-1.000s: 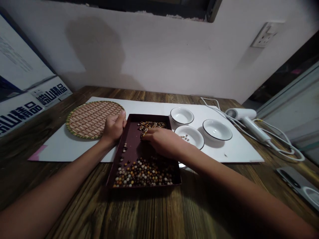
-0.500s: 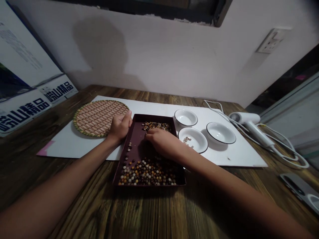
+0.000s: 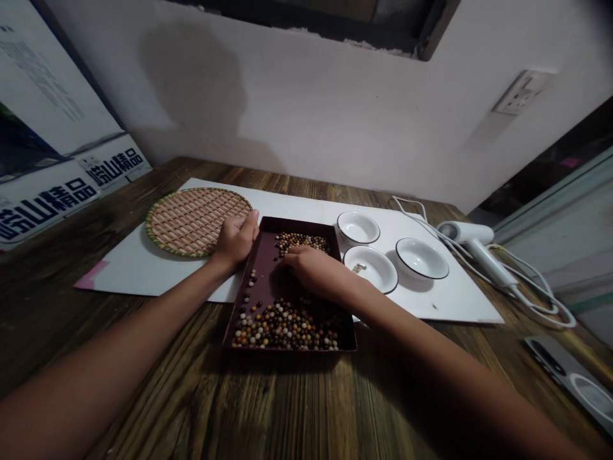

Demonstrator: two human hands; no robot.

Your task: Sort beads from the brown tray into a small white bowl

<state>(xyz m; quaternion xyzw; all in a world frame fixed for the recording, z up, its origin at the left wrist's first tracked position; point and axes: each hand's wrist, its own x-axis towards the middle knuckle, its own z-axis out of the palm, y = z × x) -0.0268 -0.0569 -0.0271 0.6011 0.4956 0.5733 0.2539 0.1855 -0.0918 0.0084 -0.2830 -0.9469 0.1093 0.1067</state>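
Note:
A dark maroon tray (image 3: 268,275) holds many small round beads. The larger heap of beads (image 3: 287,326), in brown, orange and cream, lies at its near end, and a smaller cluster (image 3: 302,243) at its far end. My left hand (image 3: 235,239) is closed at the tray's left wall, thumb up, and seems to grip the rim. Inside the tray, my right hand (image 3: 313,268) reaches down just below the far cluster, its fingers drawn together. Its fingertips are partly hidden, so what they hold does not show. Beside the tray, a white bowl (image 3: 383,281) contains several pale beads.
Two more white bowls (image 3: 358,228) (image 3: 422,259) stand on the white board (image 3: 297,207). A round woven mat (image 3: 191,220) lies left of the tray. A white hair dryer (image 3: 483,249) with its cord and a phone (image 3: 569,374) are at the right; printed boxes (image 3: 71,185) stand at the left.
The view has shifted slightly. My right hand stays low in the tray and has moved only a little, with dark beads now visible by its fingers. My left hand keeps its place at the rim.

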